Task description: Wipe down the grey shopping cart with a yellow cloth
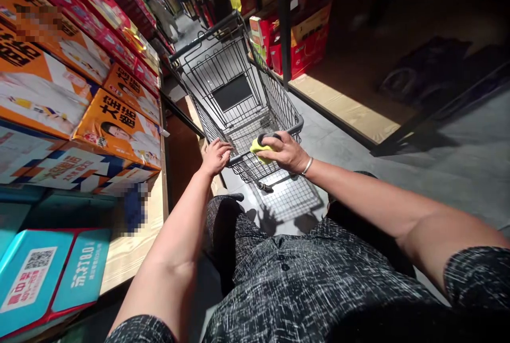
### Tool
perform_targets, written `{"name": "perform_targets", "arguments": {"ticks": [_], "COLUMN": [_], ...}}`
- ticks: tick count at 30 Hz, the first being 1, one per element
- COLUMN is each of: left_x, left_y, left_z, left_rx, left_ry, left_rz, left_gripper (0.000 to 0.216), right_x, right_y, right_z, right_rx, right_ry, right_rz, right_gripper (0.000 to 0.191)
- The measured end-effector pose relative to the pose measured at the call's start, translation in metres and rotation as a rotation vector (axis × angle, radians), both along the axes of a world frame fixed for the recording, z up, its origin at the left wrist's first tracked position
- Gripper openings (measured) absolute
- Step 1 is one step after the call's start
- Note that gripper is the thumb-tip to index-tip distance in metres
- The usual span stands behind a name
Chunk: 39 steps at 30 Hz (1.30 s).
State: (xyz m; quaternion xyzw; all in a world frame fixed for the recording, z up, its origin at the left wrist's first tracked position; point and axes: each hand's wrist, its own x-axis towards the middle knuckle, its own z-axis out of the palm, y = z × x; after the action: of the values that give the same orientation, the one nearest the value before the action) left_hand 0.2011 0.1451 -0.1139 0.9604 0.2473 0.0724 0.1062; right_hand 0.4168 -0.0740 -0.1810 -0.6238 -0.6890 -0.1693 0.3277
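In front of me stands a wire shopping cart (274, 93) with a dark rim, and bare wire mesh shows inside its basket. My right hand (290, 153), a light bracelet at its wrist, is closed around a bright yellow-green piece (261, 149) with a black rounded part, whose exact kind I cannot make out. It is held over the near end of the basket. My left hand (216, 156) is at the near left corner of the rim, fingers loosely stretched forward; whether they touch the rim is hard to tell.
Stacked orange cartons (119, 125) and teal boxes (56, 268) fill the wooden shelf on the left. To the right is a low wooden shelf (342, 104) with red boxes (306, 51). A person (163, 14) is farther down the aisle.
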Motion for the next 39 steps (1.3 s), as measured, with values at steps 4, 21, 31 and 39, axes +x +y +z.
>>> {"name": "perform_targets", "arguments": {"ticks": [4, 21, 31, 39], "left_x": [0.016, 0.027, 0.010, 0.038], "left_y": [-0.025, -0.072, -0.055, -0.073], "left_z": [0.009, 0.003, 0.006, 0.005], "left_rx": [0.048, -0.070, -0.062, -0.116], "left_ry": [-0.034, 0.123, 0.141, 0.116], "left_rz": [-0.070, -0.092, 0.025, 0.011], "left_gripper": [0.045, 0.061, 0.053, 0.071], "right_x": [0.002, -0.031, 0.003, -0.037], "right_y": [0.004, -0.020, -0.030, 0.010], "right_z": [0.000, -0.146, -0.009, 0.020], "right_rx": [0.056, -0.719, -0.016, -0.129], "right_ry": [0.027, 0.080, 0.130, 0.111], "right_rz": [-0.038, -0.087, -0.311, -0.355], "right_gripper": [0.037, 0.034, 0.048, 0.049]}}
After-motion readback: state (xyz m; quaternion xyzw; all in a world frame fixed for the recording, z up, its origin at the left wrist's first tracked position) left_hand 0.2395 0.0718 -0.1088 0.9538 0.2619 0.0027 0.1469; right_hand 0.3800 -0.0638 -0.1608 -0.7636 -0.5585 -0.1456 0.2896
